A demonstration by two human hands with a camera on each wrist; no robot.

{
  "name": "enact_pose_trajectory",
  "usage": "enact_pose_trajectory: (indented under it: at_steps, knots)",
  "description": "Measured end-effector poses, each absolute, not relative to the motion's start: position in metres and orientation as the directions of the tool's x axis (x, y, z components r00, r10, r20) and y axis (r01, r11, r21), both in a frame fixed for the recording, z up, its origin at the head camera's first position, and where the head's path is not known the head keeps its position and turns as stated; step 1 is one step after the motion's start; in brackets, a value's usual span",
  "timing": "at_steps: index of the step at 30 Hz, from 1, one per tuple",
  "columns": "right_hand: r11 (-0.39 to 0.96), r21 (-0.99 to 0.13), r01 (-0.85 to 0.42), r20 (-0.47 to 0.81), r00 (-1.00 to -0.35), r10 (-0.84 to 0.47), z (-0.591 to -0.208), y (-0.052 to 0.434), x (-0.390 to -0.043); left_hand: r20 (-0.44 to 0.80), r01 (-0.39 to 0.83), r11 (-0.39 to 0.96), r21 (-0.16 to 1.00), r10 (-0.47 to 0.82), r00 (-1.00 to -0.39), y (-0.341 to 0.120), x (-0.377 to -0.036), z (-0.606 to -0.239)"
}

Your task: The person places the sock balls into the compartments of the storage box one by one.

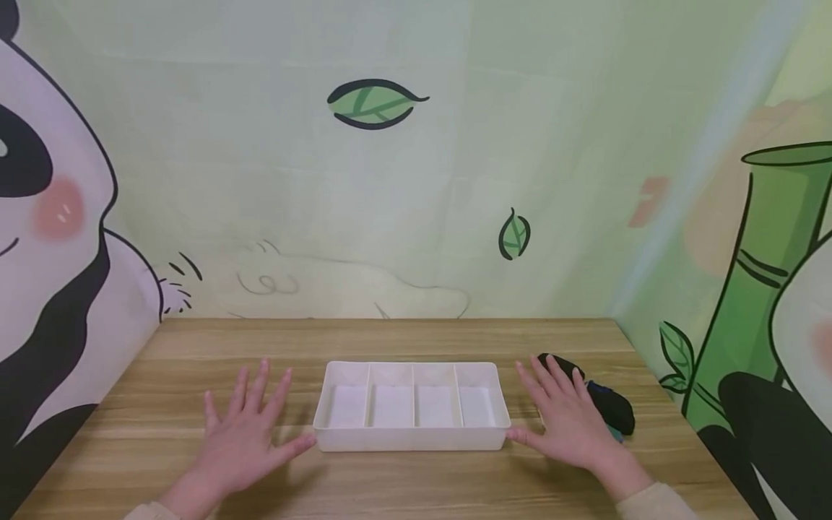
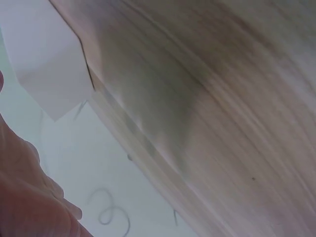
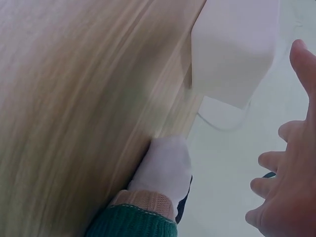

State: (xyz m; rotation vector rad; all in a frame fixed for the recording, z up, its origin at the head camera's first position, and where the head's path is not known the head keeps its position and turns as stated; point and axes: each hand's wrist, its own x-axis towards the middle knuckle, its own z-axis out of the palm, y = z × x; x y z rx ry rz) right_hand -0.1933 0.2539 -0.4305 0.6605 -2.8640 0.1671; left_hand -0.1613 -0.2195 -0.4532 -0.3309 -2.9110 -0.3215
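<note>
Plastic, thin-walled and white, the tray [image 1: 412,433] sits on the wooden desk [image 1: 403,339] near its front middle, four compartments side by side, all of them bare as far as the head view shows. It looks light and stiff, with smooth walls that could slide under a loose grip; my judgement is that the two short end walls, left and right, offer the surest hold, taken together so it stays level.

Left hand [image 1: 242,438] lies flat on the desk just left of the tray, fingers spread wide and straight, the thumb tip at or just short of the tray's near left corner. Right hand [image 1: 567,417] mirrors it on the right side, fingers fanned, thumb tip meeting the near right corner. Neither hand holds anything.

Just beyond the right hand, socks [image 1: 607,401] lie in a small heap; the right wrist view shows a white one with a tan and green cuff [image 3: 158,197].
</note>
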Motion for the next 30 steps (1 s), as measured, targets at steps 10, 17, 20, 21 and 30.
enact_pose_trajectory:
  at_steps: [10,17,20,21,30]
  knots:
    - [0.888,-0.109,-0.447,0.278,-0.871,-0.404,-0.426,0.266,-0.192,0.241,0.233,0.953,0.194,0.184,-0.953,-0.216,-0.163,-0.444]
    - [0.889,-0.169,-0.425,0.253,-0.891,-0.378,-0.424,0.278,-0.192,0.319,0.245,0.953,0.181,0.178,-0.931,-0.216,-0.168,-0.444]
    - [0.874,-0.206,-0.440,0.263,-0.885,-0.383,-0.425,0.282,-0.191,0.344,0.251,0.949,0.193,0.174,-0.923,-0.215,-0.168,-0.443]
    - [0.868,-0.216,-0.447,0.272,-0.881,-0.386,-0.425,0.283,-0.191,0.354,0.259,0.945,0.201,0.176,-0.919,-0.214,-0.168,-0.443]
    - [0.815,-0.289,-0.502,0.360,-0.846,-0.393,-0.430,0.295,-0.192,0.377,0.326,0.845,0.424,0.163,-0.912,-0.207,-0.170,-0.450]
